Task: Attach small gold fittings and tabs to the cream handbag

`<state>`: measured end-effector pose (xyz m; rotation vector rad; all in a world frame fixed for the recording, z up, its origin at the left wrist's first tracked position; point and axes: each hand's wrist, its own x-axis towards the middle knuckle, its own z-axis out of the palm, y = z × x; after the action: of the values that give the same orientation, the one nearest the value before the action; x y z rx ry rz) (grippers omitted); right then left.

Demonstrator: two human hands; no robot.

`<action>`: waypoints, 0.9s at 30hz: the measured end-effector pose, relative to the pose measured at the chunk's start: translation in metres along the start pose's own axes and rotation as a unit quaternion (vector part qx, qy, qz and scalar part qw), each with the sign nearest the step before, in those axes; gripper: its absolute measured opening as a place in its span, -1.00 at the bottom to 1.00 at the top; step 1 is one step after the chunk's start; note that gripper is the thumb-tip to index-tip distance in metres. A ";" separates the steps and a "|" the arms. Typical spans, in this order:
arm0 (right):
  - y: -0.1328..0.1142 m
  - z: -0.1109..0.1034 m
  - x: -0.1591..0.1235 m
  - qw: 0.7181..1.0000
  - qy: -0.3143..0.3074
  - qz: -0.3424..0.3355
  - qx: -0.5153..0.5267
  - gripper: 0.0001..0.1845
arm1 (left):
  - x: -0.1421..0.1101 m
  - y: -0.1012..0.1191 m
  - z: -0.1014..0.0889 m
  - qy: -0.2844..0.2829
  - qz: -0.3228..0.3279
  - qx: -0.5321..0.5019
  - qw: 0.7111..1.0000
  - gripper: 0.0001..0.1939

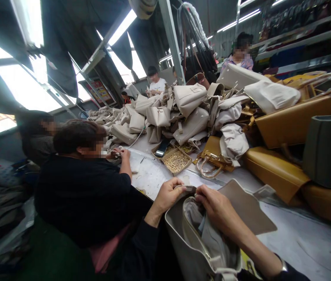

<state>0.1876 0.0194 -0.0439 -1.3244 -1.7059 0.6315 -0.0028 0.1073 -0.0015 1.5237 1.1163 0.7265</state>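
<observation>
A grey-beige handbag (187, 249) stands open-mouthed in front of me, its pale lining showing inside. My left hand (168, 195) pinches the bag's far rim between thumb and fingers. Just to the right, my right hand (214, 203) is closed on the same rim, its fingertips bent over the edge. Whether a small part sits between the fingers is hidden. The bag's wide flap (247, 207) lies spread on the table to the right of my forearm.
A shallow box of small gold-coloured pieces (176, 160) sits on the white table (150, 181), with a phone (162, 148) beside it. Beige bags (158, 116) are heaped behind. Mustard bags (273, 166) and a dark green bag (329, 152) crowd the right. A co-worker (86, 195) sits close on my left.
</observation>
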 end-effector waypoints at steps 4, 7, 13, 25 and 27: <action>-0.006 -0.004 0.003 1.000 -0.010 0.013 0.004 -0.89 | -0.009 0.002 -0.005 -0.045 -0.010 0.027 0.999 -0.81; -0.007 -0.005 0.006 1.000 -0.011 0.018 0.012 -0.89 | -0.013 0.003 -0.001 -0.021 0.029 0.110 0.993 -0.93; -0.006 -0.003 0.008 0.999 -0.007 0.024 0.020 -0.89 | -0.016 -0.008 0.011 0.112 0.153 0.333 0.924 -0.89; -0.002 -0.006 0.013 0.999 0.018 -0.001 0.046 -0.88 | -0.005 -0.009 0.013 0.082 0.091 0.116 0.986 -0.80; -0.001 -0.005 0.015 0.999 0.025 -0.019 0.024 -0.87 | -0.001 -0.008 0.015 0.088 0.048 0.081 0.992 -0.76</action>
<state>0.1903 0.0332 -0.0361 -1.2614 -1.6604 0.6093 0.0081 0.1002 -0.0126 1.6851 1.2654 0.8665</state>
